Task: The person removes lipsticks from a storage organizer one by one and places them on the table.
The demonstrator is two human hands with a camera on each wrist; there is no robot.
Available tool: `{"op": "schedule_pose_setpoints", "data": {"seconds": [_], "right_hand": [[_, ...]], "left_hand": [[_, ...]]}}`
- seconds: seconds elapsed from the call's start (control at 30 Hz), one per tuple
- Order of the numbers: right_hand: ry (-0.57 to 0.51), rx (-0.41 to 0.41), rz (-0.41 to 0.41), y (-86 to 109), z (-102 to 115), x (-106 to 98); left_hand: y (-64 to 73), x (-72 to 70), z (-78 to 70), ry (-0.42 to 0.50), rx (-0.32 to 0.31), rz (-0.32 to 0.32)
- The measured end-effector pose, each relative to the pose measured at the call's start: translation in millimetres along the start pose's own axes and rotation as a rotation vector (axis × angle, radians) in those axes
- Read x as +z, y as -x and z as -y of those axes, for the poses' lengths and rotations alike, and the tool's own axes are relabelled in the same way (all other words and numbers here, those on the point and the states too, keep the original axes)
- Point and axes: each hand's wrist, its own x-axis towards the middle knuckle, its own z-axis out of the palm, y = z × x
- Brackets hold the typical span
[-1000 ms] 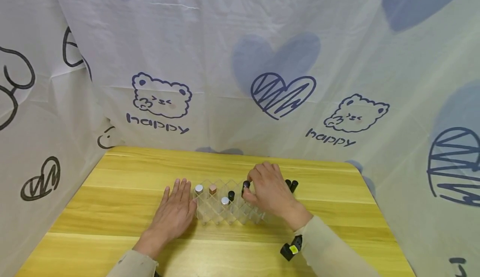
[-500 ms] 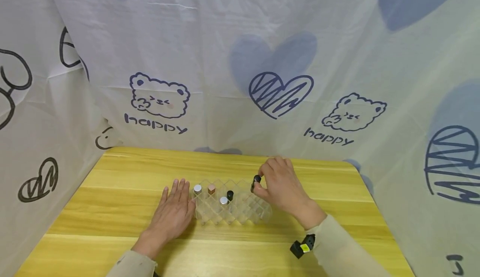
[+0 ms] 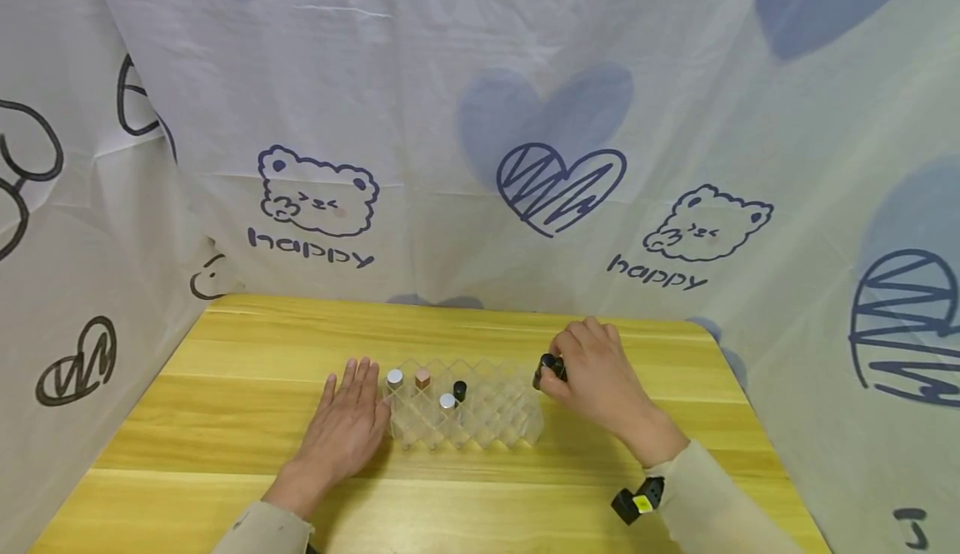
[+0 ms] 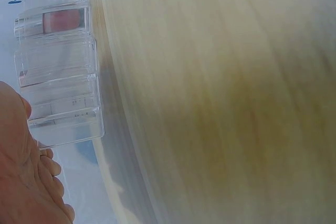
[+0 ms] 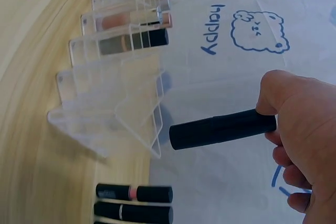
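Observation:
My right hand [image 3: 600, 379] pinches a black lipstick tube [image 5: 220, 129] near one end, between thumb and fingers. The tube is off the table, just past the right end of a clear diamond-grid lipstick holder [image 3: 487, 425]. Flat on the table, my left hand [image 3: 348, 416] has its fingers straight and its thumb side against the holder's left end. Several lipsticks stand in the holder: a white-capped one [image 3: 394, 377], a rose-gold one [image 3: 423, 378], a black one [image 3: 460, 389] and a silver-capped one [image 3: 447, 401]. A pink lipstick body [image 4: 62, 21] shows through the wall in the left wrist view.
Beside the holder's right end, in the right wrist view, a black lipstick with a pink band [image 5: 133, 192] and one with a silver band [image 5: 121, 212] stand on the wooden table [image 3: 420, 504]. A printed white curtain [image 3: 450, 121] hangs behind the table.
My right hand has lifted the black lipstick from the holder's right part and carried it right, beyond the holder's end. My left hand has stayed in place.

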Motion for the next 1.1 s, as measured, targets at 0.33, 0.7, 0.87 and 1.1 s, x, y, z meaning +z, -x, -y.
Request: {"op": "schedule_pose_setpoints", "data": {"seconds": [0.33,0.7,0.87,1.1], "right_hand": [[0.033,0.025,0.008,19.1,-20,-3],[0.051,0.121,0.031,44.8,-45,-7],[0.043,0.164,0.035,54.7,-57,-5],[0.026,0.187,0.029,60.7,-71,8]], "left_hand": [[0.7,-0.4,-0.2,0.006,0.0,-0.001],[1.2,-1.3,-0.6,0.021,-0.005,0.0],[0.7,-0.9,-1.1,0.02,0.004,-0.011],[0.3,-0.8,-0.7,0.027,0.003,-0.01]]}}
